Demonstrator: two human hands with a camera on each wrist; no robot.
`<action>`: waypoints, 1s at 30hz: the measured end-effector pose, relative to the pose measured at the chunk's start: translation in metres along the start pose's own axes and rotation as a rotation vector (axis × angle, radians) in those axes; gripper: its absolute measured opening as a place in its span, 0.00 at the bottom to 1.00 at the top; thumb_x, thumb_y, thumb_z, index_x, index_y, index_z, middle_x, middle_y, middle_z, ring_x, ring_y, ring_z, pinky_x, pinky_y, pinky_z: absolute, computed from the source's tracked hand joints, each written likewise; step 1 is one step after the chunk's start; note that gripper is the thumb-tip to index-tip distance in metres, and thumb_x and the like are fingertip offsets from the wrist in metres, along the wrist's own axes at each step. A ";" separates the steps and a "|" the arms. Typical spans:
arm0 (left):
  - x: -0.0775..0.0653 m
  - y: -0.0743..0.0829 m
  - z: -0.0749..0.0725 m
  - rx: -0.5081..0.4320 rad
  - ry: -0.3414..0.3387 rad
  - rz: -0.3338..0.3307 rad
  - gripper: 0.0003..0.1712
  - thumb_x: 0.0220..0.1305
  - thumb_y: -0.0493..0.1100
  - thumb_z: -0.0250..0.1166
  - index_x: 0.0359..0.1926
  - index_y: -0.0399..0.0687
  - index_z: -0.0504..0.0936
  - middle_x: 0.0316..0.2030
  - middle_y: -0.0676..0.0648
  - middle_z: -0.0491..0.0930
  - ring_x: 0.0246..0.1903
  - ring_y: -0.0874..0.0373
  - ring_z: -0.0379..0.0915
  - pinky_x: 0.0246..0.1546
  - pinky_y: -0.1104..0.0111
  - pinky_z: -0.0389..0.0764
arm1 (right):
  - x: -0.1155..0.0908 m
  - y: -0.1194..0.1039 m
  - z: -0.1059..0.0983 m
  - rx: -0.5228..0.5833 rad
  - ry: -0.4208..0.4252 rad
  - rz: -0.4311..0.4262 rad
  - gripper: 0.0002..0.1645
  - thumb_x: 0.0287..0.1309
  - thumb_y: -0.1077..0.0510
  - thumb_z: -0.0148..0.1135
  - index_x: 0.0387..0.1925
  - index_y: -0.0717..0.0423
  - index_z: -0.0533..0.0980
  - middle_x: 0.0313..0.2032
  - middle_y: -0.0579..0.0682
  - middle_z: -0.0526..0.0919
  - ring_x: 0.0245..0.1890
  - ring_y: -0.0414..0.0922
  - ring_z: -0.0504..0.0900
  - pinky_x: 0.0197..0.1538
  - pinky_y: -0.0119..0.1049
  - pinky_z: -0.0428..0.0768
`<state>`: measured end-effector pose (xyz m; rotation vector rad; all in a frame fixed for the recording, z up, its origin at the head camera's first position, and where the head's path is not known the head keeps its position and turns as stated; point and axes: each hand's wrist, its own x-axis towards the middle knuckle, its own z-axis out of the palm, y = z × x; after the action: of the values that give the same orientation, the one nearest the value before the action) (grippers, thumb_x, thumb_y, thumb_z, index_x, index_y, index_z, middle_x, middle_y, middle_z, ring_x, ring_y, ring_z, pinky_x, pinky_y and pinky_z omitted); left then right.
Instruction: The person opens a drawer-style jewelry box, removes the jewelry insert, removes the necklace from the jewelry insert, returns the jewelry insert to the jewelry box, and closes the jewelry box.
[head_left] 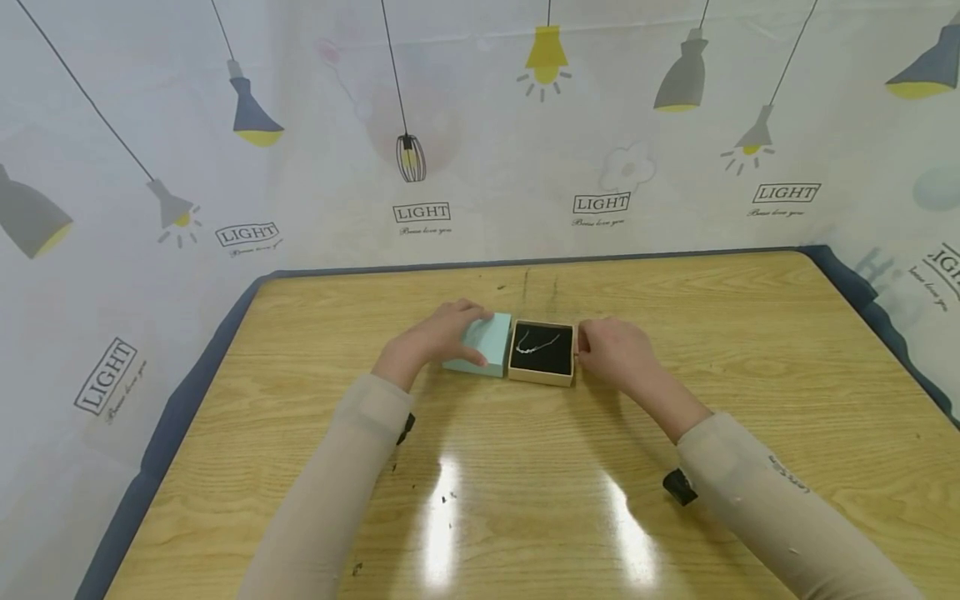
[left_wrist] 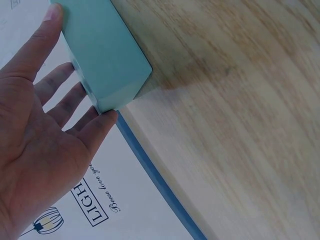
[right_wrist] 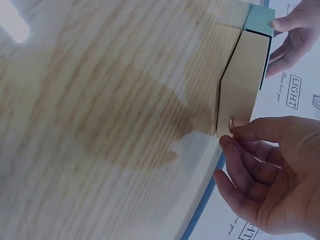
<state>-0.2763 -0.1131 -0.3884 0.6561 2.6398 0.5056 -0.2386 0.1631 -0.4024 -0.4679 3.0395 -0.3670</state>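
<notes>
A pale teal box sleeve [head_left: 491,340] lies on the table, left of a tan jewelry box drawer [head_left: 542,377]. The two sit end to end, right up against each other. Black padding [head_left: 551,354] fills the drawer, and a thin silver chain [head_left: 527,348] with small ornaments lies curved on it. My left hand [head_left: 438,333] grips the sleeve from the left, thumb on the near side and fingers on the far side. At the drawer's right end, my right hand [head_left: 617,354] pinches a small brownish pull loop [right_wrist: 231,123] between thumb and forefinger, mostly covered by the fingertips.
The wood-grain table [head_left: 525,500] has a dark blue border [head_left: 375,270] at its back and sides. A white printed backdrop [head_left: 495,125] with lamp drawings rises behind it. Black straps [head_left: 680,487] show at both wrists.
</notes>
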 end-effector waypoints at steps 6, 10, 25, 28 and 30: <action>0.000 0.000 0.000 0.001 0.002 0.001 0.50 0.55 0.54 0.75 0.75 0.51 0.62 0.76 0.43 0.56 0.76 0.44 0.50 0.78 0.49 0.55 | 0.001 0.002 0.000 0.000 -0.002 0.001 0.05 0.57 0.61 0.65 0.27 0.55 0.78 0.26 0.50 0.83 0.27 0.47 0.79 0.27 0.40 0.78; 0.000 -0.001 0.000 -0.003 0.003 0.000 0.50 0.55 0.53 0.75 0.75 0.51 0.61 0.76 0.43 0.56 0.76 0.44 0.50 0.78 0.49 0.55 | 0.001 0.003 -0.001 0.008 -0.013 0.006 0.07 0.58 0.59 0.67 0.27 0.55 0.78 0.26 0.50 0.83 0.26 0.46 0.79 0.26 0.40 0.78; -0.001 0.000 0.000 -0.004 -0.004 -0.007 0.50 0.55 0.53 0.74 0.75 0.52 0.61 0.77 0.44 0.55 0.76 0.44 0.49 0.78 0.48 0.55 | 0.000 0.002 -0.007 0.004 -0.040 0.032 0.06 0.60 0.59 0.66 0.28 0.56 0.78 0.27 0.51 0.82 0.25 0.46 0.78 0.26 0.38 0.77; -0.001 0.000 0.000 -0.002 -0.003 -0.006 0.50 0.55 0.54 0.74 0.75 0.52 0.61 0.77 0.44 0.55 0.76 0.44 0.49 0.78 0.48 0.55 | 0.000 0.002 -0.008 0.001 -0.033 0.027 0.05 0.59 0.61 0.65 0.28 0.56 0.78 0.26 0.51 0.82 0.25 0.46 0.77 0.26 0.38 0.77; -0.001 0.000 -0.001 -0.002 -0.002 -0.007 0.50 0.55 0.54 0.74 0.75 0.52 0.61 0.77 0.44 0.55 0.76 0.44 0.49 0.78 0.48 0.55 | 0.000 0.001 -0.009 -0.002 -0.026 0.026 0.05 0.59 0.62 0.64 0.28 0.56 0.78 0.26 0.50 0.82 0.25 0.45 0.77 0.25 0.37 0.76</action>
<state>-0.2753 -0.1137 -0.3874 0.6467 2.6382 0.5060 -0.2399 0.1662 -0.3944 -0.4294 3.0180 -0.3531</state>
